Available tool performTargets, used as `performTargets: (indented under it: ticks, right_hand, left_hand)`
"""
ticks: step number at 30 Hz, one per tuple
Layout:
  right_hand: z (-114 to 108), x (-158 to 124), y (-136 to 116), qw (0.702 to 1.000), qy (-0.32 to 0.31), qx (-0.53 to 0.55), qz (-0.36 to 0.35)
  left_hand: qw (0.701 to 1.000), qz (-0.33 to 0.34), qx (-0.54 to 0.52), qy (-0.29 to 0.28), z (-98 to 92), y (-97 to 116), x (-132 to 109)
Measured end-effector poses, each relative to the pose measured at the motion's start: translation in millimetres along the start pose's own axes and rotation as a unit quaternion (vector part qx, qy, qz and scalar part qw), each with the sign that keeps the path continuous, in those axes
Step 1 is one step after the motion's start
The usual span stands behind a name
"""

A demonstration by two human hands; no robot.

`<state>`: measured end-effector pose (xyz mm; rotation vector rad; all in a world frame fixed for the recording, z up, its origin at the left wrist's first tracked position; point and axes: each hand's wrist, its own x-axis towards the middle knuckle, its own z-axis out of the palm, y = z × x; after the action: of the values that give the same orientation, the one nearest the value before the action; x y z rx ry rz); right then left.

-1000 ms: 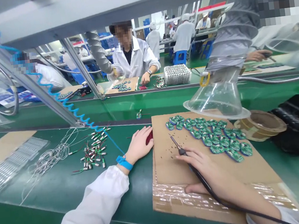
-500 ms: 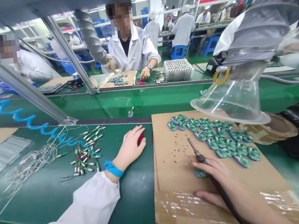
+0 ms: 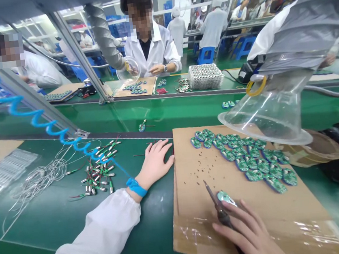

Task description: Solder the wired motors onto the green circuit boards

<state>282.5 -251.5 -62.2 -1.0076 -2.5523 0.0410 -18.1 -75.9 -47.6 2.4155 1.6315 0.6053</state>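
Observation:
My left hand (image 3: 157,163) lies flat on the green bench with fingers stretched out, beside the left edge of a cardboard sheet (image 3: 194,181); a blue wrist strap (image 3: 136,186) circles the wrist. My right hand (image 3: 249,234) grips a soldering iron (image 3: 215,205) low on the cardboard, its tip pointing up and left. A single small green circuit board (image 3: 225,197) lies against my right fingers. Several more green boards (image 3: 247,161) spread across the cardboard's upper right.
A clear fume hood (image 3: 265,112) on a grey hose hangs over the boards. Small wired parts (image 3: 99,171) and thin wires (image 3: 37,178) lie left. A blue coiled cord (image 3: 43,125) runs along a metal strut. A person in a white coat (image 3: 151,47) works opposite.
My right hand pulled the soldering iron down toward me, and one green board now lies by its fingers. My left fingers spread flat, covering the red piece seen earlier.

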Motion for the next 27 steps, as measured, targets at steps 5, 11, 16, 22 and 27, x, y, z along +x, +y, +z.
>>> performTargets:
  ticks: [5,11,16,22,27]
  right_hand:
    - [7,-13,6,0.999,0.017,0.019,0.034]
    - [7,-25,31,0.991,0.019,0.054,0.121]
    - [10,-20,28,0.991,0.035,0.084,0.102]
    - [4,-16,22,0.993,0.061,0.077,0.072]
    - [-21,-19,9,0.996,0.025,0.075,0.027]
  left_hand:
    - [0.999,0.001,-0.022,0.028,-25.5,15,-25]
    - [0.953,-0.162,-0.25,-0.055,-37.0,63,-85]
    - [0.883,-0.295,-0.365,-0.032,-12.2,69,-90]
    - [0.891,-0.219,-0.392,-0.064,-4.8,64,-70]
    - [0.943,-0.099,-0.316,-0.018,-12.6,64,-49]
